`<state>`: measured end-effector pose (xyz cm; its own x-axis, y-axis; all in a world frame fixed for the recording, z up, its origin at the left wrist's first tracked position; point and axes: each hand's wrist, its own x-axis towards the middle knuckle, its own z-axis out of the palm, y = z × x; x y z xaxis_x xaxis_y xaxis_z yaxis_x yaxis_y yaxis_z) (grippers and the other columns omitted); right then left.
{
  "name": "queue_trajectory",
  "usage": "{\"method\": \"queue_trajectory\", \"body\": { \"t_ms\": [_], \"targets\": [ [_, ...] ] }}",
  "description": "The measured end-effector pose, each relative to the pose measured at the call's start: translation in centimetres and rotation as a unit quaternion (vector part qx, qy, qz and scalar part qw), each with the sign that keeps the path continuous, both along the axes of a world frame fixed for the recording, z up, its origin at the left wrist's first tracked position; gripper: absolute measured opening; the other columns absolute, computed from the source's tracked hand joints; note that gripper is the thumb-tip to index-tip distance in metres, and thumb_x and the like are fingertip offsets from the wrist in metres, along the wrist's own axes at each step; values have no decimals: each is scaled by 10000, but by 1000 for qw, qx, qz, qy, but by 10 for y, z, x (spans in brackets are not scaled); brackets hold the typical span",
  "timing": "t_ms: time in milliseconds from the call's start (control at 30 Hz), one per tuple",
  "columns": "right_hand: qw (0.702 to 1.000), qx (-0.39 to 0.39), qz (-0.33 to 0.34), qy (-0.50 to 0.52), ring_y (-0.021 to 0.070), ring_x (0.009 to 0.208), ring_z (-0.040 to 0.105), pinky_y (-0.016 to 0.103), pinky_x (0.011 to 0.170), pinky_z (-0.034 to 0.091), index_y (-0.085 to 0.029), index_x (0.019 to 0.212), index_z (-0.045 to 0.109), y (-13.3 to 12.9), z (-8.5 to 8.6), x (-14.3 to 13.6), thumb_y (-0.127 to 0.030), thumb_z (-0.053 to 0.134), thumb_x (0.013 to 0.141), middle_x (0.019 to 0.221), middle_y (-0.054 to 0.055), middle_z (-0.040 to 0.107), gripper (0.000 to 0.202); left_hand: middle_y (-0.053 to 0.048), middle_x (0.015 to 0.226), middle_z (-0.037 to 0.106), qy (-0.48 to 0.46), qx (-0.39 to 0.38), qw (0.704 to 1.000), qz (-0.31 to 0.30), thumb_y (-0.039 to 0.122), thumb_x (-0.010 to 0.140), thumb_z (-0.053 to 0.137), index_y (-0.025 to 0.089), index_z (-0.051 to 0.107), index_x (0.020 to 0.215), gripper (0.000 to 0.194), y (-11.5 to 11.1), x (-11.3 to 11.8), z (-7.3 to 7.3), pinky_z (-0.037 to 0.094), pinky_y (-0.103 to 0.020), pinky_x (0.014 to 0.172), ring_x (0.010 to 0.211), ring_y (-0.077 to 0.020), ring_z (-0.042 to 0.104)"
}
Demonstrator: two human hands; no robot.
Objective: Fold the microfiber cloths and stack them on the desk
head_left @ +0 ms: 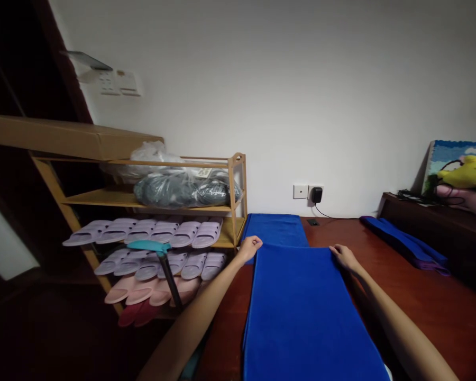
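- Glossy and reddish-brown, the worktop (404,286) stood against a pale wall (269,106), where a black plug-in adapter (317,195) sat in a socket and trailed its cord to the right.
- Lengthwise over the worktop stretched a long blue towel (305,312), its near end running out of the bottom of the view.
- At its far left corner was the left hand (250,248), fingers curled and pinching the hem.
- At the far right corner was the right hand (344,256), its fingers bent over the edge and pinching it, so that the far edge ran nearly straight between the hands.
- Just beyond that edge lay a folded blue towel (275,227), close to the wall and partly covered from view.
- Well to the right, a narrow folded strip of purple-edged blue cloth (406,243) rested near a dark raised ledge (392,211).
- To the left stood a wooden shoe rack (232,206) with rows of lilac slippers (206,233), then pink and dark red ones lower down.
- On an upper shelf lay a grey bundle (182,190) in clear plastic, its contents probably soft, though the wrapping made them hard to read.
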<state>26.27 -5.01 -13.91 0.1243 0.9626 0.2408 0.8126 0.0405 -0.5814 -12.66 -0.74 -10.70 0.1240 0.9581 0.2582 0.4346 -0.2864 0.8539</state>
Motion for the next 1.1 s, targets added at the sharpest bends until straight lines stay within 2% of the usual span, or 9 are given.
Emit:
{"method": "queue_trajectory", "body": {
  "t_ms": [167, 400, 700, 800, 967, 1033, 1067, 1100],
  "targets": [
    [999, -4, -10, -30, 186, 692, 578, 270, 633, 377, -212, 663, 497, 17, -7, -1, -441, 355, 871, 741, 71, 646, 341, 28, 564, 548, 6, 8, 1000, 22, 254, 676, 617, 154, 641, 668, 103, 13, 5, -7, 380, -234, 574, 570, -129, 508],
    [997, -16, -33, -70, 189, 768, 602, 257, 656, 370, -209, 797, 548, 32, -15, 0, -455, 314, 928, 816, 72, 656, 365, 0, 677, 596, 17, 19, 999, 46, 258, 761, 555, 149, 665, 775, 155, 26, 12, -9, 398, -230, 576, 617, -136, 547],
    [988, -37, -44, -142, 197, 884, 614, 261, 692, 368, -189, 893, 559, 34, -9, -11, -407, 289, 964, 962, 106, 663, 354, 17, 602, 579, 98, 24, 992, 70, 155, 768, 603, 155, 657, 755, 56, 39, 22, -8, 384, -231, 602, 604, -138, 556],
    [983, -38, -44, -172, 208, 916, 604, 281, 729, 374, -181, 895, 562, 28, -4, -16, -408, 299, 963, 977, 118, 654, 353, 8, 640, 589, 142, 37, 986, 74, 143, 761, 626, 171, 648, 740, 42, 32, 24, -6, 394, -246, 674, 684, -157, 579],
    [976, -17, -73, -206, 268, 938, 574, 346, 749, 382, -136, 1057, 523, 9, 9, -21, -461, 276, 954, 1030, 168, 613, 421, -80, 994, 608, 197, 79, 974, 79, 214, 841, 564, 181, 614, 1000, 170, 3, 16, 4, 374, -298, 814, 990, -217, 552],
    [974, -2, -69, -214, 273, 981, 551, 352, 770, 380, -135, 1121, 494, -5, 12, -21, -457, 276, 953, 1097, 172, 581, 424, -64, 939, 610, 215, 80, 972, 54, 241, 860, 538, 189, 615, 941, 123, -18, 6, 7, 375, -279, 781, 937, -205, 563],
    [974, 3, -56, -219, 267, 990, 543, 346, 779, 380, -147, 1130, 490, -15, 12, -20, -459, 289, 950, 1108, 160, 573, 413, -42, 837, 609, 226, 72, 971, 35, 263, 857, 543, 193, 616, 845, 101, -31, 0, 6, 376, -269, 734, 845, -194, 575],
    [974, 6, -37, -225, 258, 985, 540, 338, 781, 381, -161, 1120, 497, -25, 12, -20, -467, 304, 945, 1093, 144, 574, 402, -19, 715, 585, 238, 58, 969, 13, 300, 849, 556, 197, 597, 726, 165, -45, -7, 5, 369, -263, 677, 732, -184, 570]
  ]
}}
